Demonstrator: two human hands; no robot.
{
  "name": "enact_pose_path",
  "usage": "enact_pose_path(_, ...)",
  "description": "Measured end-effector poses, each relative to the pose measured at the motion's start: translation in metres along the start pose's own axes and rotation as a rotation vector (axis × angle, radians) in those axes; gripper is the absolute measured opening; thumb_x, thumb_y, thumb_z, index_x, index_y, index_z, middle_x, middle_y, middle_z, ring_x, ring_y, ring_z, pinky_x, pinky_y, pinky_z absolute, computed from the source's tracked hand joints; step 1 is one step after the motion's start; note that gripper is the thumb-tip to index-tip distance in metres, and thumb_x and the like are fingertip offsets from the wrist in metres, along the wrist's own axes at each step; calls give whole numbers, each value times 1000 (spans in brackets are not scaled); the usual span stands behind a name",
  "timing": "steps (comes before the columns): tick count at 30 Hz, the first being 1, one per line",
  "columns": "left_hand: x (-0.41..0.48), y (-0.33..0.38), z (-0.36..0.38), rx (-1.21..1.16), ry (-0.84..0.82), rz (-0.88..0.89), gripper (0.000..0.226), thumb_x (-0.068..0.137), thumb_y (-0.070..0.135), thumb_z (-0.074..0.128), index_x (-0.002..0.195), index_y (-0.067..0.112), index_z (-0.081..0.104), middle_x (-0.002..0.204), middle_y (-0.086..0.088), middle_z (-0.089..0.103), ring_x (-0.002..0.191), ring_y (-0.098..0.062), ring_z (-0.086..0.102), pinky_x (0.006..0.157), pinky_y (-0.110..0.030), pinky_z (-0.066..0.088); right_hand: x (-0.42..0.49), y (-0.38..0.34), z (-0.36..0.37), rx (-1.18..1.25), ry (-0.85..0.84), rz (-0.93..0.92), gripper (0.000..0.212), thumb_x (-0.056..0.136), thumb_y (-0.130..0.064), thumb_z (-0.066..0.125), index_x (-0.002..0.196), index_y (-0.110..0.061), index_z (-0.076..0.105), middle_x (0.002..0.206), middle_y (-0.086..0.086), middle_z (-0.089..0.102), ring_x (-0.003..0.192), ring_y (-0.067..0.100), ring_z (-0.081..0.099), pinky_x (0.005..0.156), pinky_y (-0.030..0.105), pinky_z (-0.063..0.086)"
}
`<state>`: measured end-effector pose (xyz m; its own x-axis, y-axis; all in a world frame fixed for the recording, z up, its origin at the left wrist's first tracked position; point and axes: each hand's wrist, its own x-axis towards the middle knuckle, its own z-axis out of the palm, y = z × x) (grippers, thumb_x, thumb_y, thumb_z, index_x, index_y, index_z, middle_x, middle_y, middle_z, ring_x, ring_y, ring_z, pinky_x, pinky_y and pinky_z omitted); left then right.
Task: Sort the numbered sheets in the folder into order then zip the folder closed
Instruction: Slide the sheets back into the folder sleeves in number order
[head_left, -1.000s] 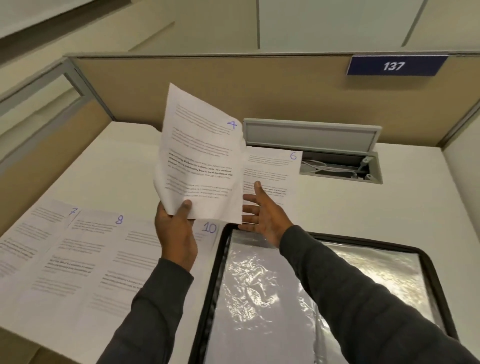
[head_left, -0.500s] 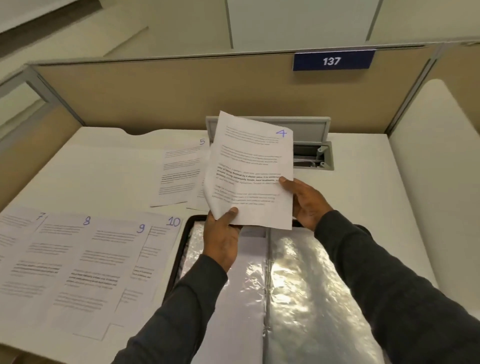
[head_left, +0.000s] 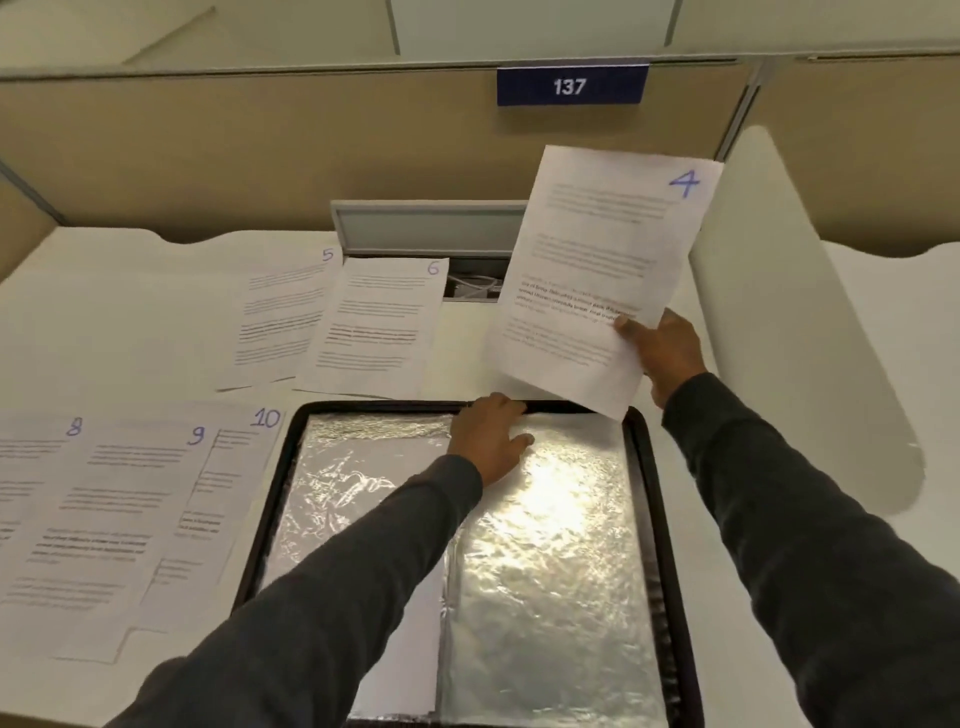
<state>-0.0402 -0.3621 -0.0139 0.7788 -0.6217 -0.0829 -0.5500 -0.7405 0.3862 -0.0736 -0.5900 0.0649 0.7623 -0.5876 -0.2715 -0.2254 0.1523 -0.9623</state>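
The black zip folder (head_left: 641, 457) lies open in front of me, its shiny plastic sleeves (head_left: 550, 561) showing. My right hand (head_left: 662, 353) holds sheet 4 (head_left: 597, 280) up in the air over the folder's far right corner, pinched at its lower right edge. My left hand (head_left: 491, 434) rests near the folder's top edge, fingers on the sleeve; what it grips I cannot tell. Sheets 5 (head_left: 280, 317) and 6 (head_left: 379, 322) lie side by side beyond the folder. Sheets 8 (head_left: 36, 467), 9 (head_left: 119, 509) and 10 (head_left: 228, 467) overlap in a row on the left.
The white desk (head_left: 130, 322) is walled by tan partitions (head_left: 260, 156) behind and a white panel (head_left: 779, 332) on the right. An open cable hatch (head_left: 431, 228) sits at the back centre, partly under sheet 6. A blue sign (head_left: 571, 85) reads 137.
Sheet 4 has passed from my left hand to my right and moved up and to the right. My left hand dropped onto the folder's top edge. The view shifted.
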Motion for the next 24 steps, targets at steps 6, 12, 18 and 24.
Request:
enact_pose_path(6,11,7,2,121,50,90,18,90,24,61,105,15,62,106,-5,54,95,-26,52,81,-37,41,1,-8,-12,29,75,-66,29,95,-17,68,124,-16,66,113,-2,71,102,19,69,87,35,58)
enact_pose_path(12,9,5,0,17,91,126,9,88,12,62,85,9,70,90,-7,57,84,-27,51,70,-34,36,-7,-12,-10,109,83,-85,21,96,-11,65,115,-19,66,106,-6,72,99,16,70,74,24,57)
enact_pose_path(18,-1,2,-3,-109,97,108,17,94,8,54,100,13,68,93,-2,64,90,-21,54,73,-29,37,-12,-16,3,190,64,-79,29,96,-11,66,125,-13,64,111,-1,72,100,17,70,76,24,58)
enact_pose_path(24,-7,13,-11,-183,109,184,7,95,16,57,97,15,63,94,0,66,89,-19,56,78,-34,46,-18,-14,21,265,37,-44,27,96,-12,66,122,-17,63,115,2,72,101,19,70,79,30,60)
